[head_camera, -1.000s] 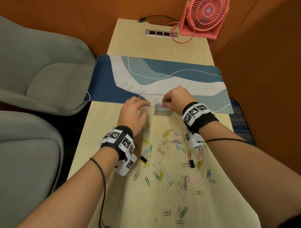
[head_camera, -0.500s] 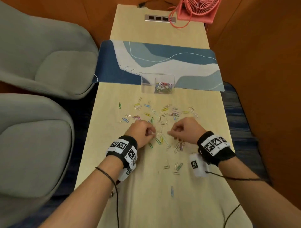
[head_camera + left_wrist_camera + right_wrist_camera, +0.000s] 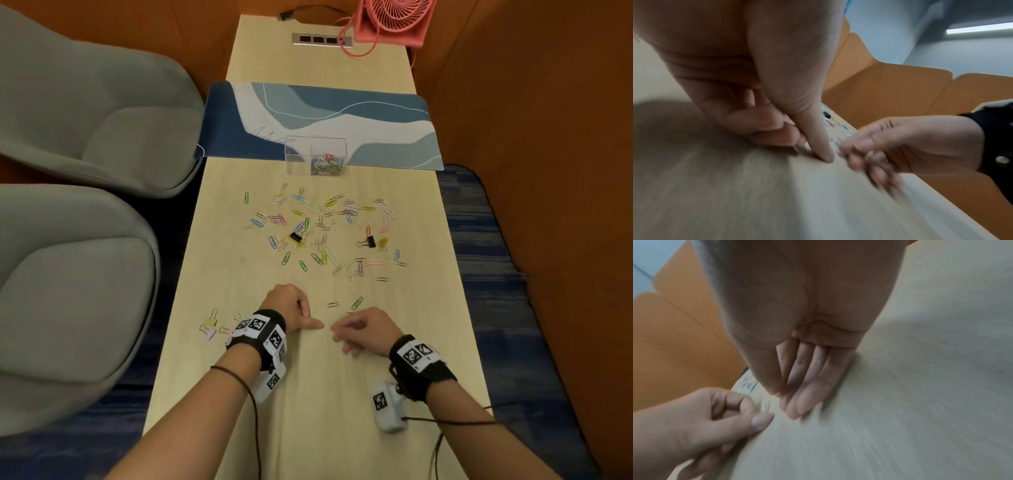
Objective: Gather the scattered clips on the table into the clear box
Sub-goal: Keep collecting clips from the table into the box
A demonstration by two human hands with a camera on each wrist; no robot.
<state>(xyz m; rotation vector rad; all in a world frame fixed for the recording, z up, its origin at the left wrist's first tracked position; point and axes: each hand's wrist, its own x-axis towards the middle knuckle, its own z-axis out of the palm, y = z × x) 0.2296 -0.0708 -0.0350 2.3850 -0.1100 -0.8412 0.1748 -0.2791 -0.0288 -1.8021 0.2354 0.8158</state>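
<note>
Clips of thin bent wire in many colours are scattered over the middle of the pale wood-grain desk, with two black binder clips among them. Three pastel binder clips are seen at the left edge, just beside the left wrist. The left hand is lowered to the desk with fingers curled under and the thumb tip pressed flat on the wood; whether anything is pinched in that grip cannot be told, as the wrist views are blurred. The right hand lies near it, fingers loosely bent with the thumb against them, and nothing is plainly seen in its grip. The box, clear hard plastic and rectangular, is set at the near edge of a blue wave-patterned mat, with a heap of clips in its right part.
</note>
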